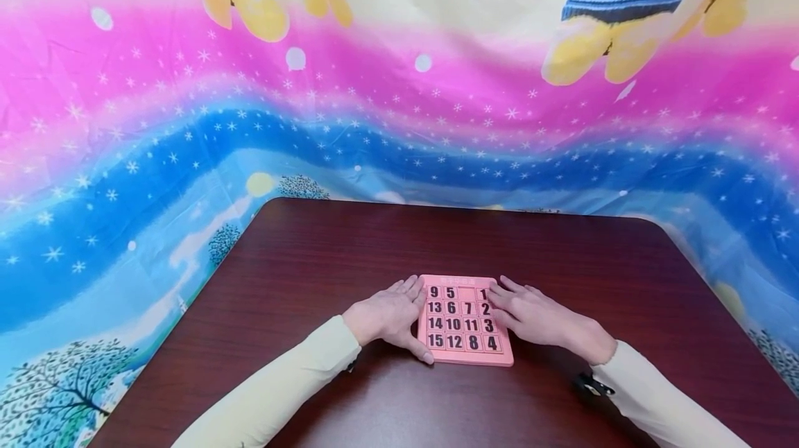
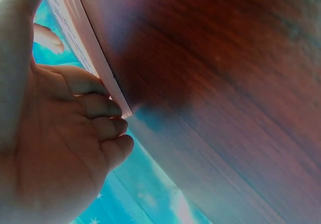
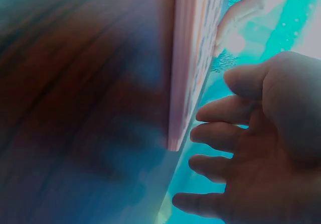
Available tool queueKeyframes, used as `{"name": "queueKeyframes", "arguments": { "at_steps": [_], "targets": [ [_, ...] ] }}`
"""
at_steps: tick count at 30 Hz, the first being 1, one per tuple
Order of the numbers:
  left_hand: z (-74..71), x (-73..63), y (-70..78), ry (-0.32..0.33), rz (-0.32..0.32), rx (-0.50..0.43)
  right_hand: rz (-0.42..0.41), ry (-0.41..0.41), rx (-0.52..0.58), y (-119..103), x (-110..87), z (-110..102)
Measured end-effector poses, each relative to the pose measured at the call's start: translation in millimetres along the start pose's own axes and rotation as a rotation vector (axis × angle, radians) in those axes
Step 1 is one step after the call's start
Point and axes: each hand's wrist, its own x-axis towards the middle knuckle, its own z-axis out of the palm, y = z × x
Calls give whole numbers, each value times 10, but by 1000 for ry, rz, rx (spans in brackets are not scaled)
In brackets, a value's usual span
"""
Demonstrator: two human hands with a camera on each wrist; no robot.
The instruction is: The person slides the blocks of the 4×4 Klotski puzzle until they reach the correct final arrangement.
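A pink sliding number puzzle (image 1: 472, 358) lies on the table, its black-numbered tiles facing up. Its top row reads 9, 5, a gap, then 1. My left hand (image 1: 390, 316) rests along the puzzle's left edge, thumb stretched toward the near left corner. In the left wrist view, the left fingertips (image 2: 113, 106) sit at the puzzle's side. From the right, my right hand (image 1: 537, 313) reaches over the puzzle's edge, its fingers extended close over the 1 and 2 tiles and partly covering them. The right wrist view shows the right fingers (image 3: 215, 136) spread and loosely bent beside the puzzle's side.
The dark reddish-brown wooden table (image 1: 299, 247) has rounded far corners. Behind it and along its sides hangs a colourful printed cloth (image 1: 374, 101) with snowflakes, trees and bear figures. A small black object (image 1: 593, 385) shows at the right sleeve's cuff.
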Motion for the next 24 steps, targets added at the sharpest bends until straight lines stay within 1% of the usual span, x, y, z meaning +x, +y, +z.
{"name": "queueKeyframes", "arguments": {
  "at_steps": [7,12,14,21,24],
  "targets": [
    [-9,7,1,-5,0,2,1,-23,-10,26,-35,31],
    [-4,9,0,4,1,14,-26,11,-8,11,-15,61],
    [-3,8,0,4,2,15,-39,20,-9,-7,-1,73],
    [3,9,-3,2,4,15,-51,2,-29,-111,84,105],
    [4,10,-4,3,4,15,-70,-6,-44,-157,126,113]
  ]
}}
